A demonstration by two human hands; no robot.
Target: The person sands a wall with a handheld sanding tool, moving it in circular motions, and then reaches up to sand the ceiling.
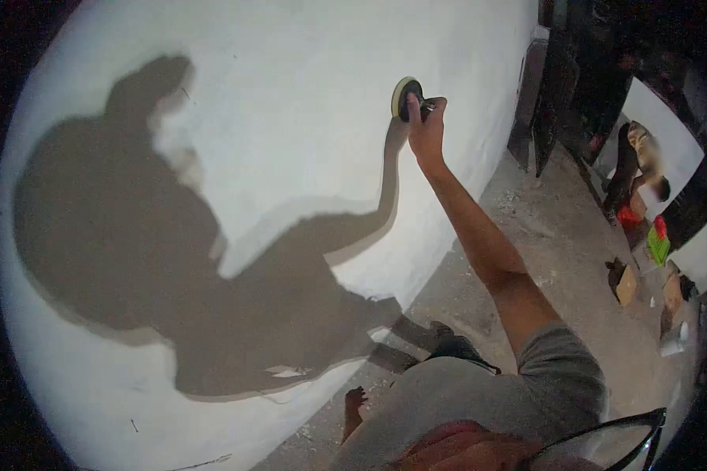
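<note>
My right hand (426, 129) is closed around a round sanding pad (407, 98) with a black back and a pale yellow rim. Arm outstretched, I hold the pad's face against the white wall (306, 118), near its upper right part. My shadow covers much of the wall's left side and meets the pad. Low at my left side, what seems to be my left hand (355, 399) hangs in dim light, away from the wall. Its fingers are too dark to make out, and nothing shows in it.
To the right, a person (646, 157) is beside a pale board (683, 133). A red and green item (658, 242), a tan piece (625, 284) and a white container (674, 339) are on the grey floor (558, 235). Dark panels (536, 102) stand past the wall's end.
</note>
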